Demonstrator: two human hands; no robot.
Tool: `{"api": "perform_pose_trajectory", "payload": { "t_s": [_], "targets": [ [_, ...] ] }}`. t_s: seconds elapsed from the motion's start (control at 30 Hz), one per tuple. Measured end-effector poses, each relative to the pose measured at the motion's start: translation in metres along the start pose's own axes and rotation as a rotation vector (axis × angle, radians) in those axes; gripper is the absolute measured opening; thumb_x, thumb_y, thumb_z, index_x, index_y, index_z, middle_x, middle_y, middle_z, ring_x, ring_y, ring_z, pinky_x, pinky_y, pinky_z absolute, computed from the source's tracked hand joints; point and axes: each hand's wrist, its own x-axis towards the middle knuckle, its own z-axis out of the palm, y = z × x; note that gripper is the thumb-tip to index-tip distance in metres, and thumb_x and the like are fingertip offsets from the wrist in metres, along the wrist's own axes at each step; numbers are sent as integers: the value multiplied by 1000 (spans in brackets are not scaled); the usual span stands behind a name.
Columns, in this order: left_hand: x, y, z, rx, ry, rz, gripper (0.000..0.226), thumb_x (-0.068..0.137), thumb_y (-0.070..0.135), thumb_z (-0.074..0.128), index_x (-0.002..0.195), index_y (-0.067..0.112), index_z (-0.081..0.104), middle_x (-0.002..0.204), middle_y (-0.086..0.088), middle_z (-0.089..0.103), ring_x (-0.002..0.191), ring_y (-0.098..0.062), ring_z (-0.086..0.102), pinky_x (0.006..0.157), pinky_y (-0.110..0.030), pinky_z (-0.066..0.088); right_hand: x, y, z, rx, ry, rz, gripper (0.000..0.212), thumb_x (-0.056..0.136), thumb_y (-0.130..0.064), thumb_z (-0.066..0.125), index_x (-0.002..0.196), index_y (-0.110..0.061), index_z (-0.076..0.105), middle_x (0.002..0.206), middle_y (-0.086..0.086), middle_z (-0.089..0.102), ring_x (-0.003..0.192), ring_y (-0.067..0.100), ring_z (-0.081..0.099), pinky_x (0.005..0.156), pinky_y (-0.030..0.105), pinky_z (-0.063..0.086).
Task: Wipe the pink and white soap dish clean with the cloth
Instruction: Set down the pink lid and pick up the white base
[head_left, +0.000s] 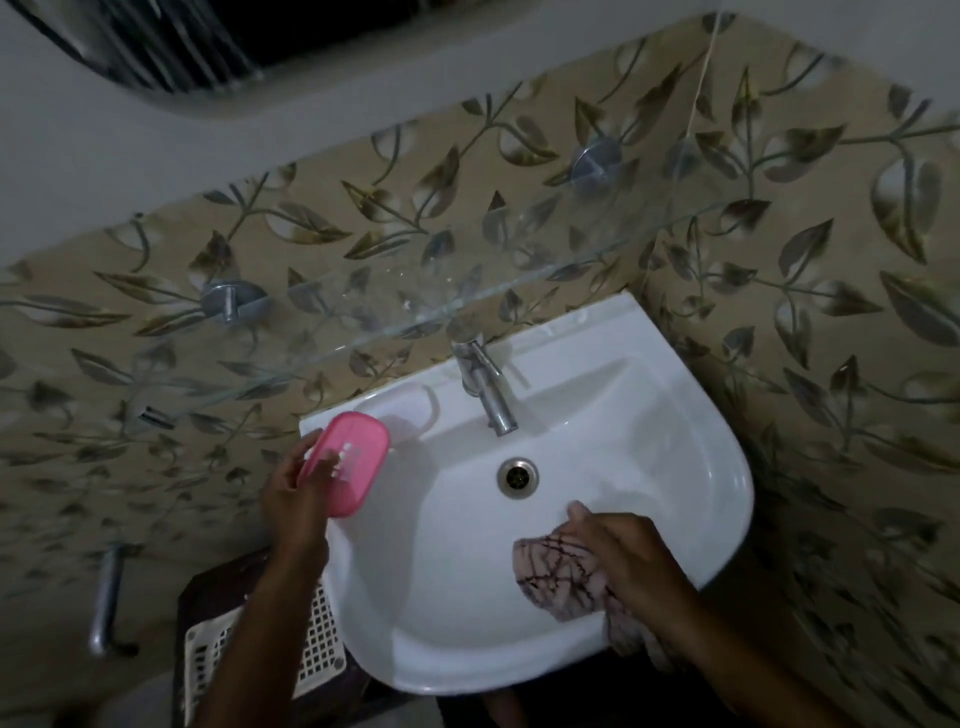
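1. Soap dish (347, 462): pink, rounded-rectangle shell with a glossy, smooth outer face. White slots or marks show near its middle; too blurred to tell which. Tilted, held up off the basin.
2. Location: over the far-left rim of the wash basin (717, 467), left of the tap (485, 387), apart from the cloth.
3. Left hand (298, 493): grips the dish by its near-left edge, fingers curled round it, one fingertip across the pink face.
4. Right hand (623, 556): fingers curled round the cloth (558, 577), holding it bunched over the near-right part of the bowl. Thumb points toward the drain (517, 479).
5. Cloth: pale pinkish-white with dark thin crossing lines, crumpled; a tail hangs below the hand past the near rim.
6. Basin: white ceramic, metal drain in the centre, chrome tap at the far edge.
7. Glass shelf (363, 322) on round metal mounts runs along the wall above the basin; leaf-pattern tiles (831, 260) behind.
8. White lattice basket (317, 654) sits below the basin's left side, partly hidden by the left forearm.
9. Frame is dim and slightly motion-blurred.
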Motion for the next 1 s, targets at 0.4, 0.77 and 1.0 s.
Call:
{"api": "perform_pose_trajectory", "payload": {
  "t_s": [0.4,0.77,1.0],
  "targets": [
    [50,-32,-15,-80,81,-127,35,90,0,68,123,14,70,116,-13,71,100,-29,67,81,-39,59,108,-29,89,-218,-225,194,30,84,-46,80,88,-17,75,81,-3,73,78,12,69,63,24,56],
    [82,-45,-20,12,140,-37,27,91,8,73,113,23,72,113,-8,72,103,-28,70,87,-43,60,171,-52,130,-381,-73,237,58,92,-67,58,74,-12,69,76,1,70,77,18,66,70,30,47],
    [104,-56,-22,114,164,-10,33,88,12,75,120,23,74,113,-1,76,106,-23,73,92,-51,61,196,-60,145,-457,-37,294,74,94,-69,50,116,-2,72,113,13,74,102,29,70,80,32,52]
  ]
}}
